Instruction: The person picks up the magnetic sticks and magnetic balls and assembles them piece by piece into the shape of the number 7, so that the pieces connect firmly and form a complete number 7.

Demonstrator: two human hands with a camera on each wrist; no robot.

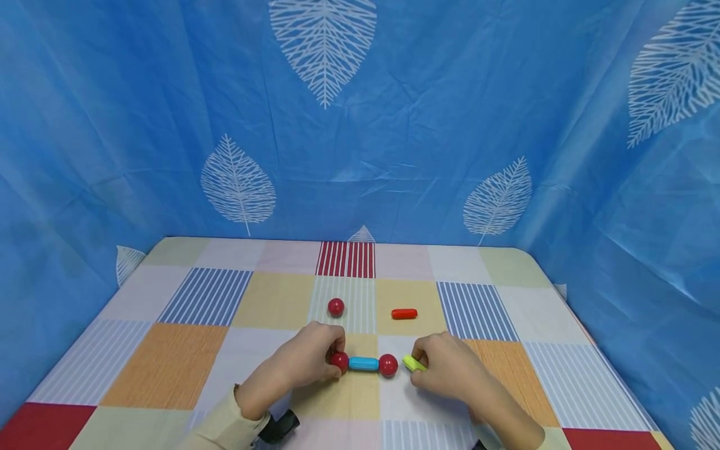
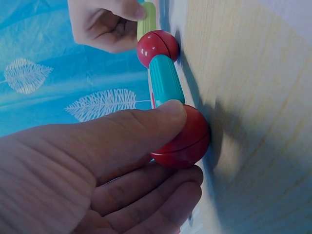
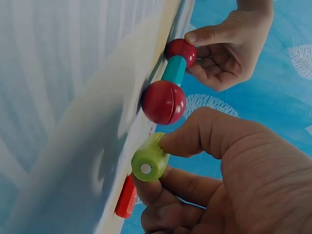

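My left hand (image 1: 312, 356) pinches a red ball (image 2: 187, 139) between thumb and fingers. That ball sits at the left end of a blue ribbed rod (image 1: 364, 364), and a second red ball (image 1: 388, 365) is at the rod's right end; the three form a dumbbell shape low over the cloth. My right hand (image 1: 450, 365) holds a yellow-green rod (image 3: 150, 158) between thumb and fingers, just right of the second ball with a small gap between them. A silvery round disc (image 3: 145, 168) shows in the yellow-green rod's end face.
Farther back on the patchwork tablecloth (image 1: 275, 300) lie a loose red ball (image 1: 335, 307) and a short red rod (image 1: 404, 314). Blue curtains (image 1: 394, 125) with white leaf prints stand behind and at both sides of the table.
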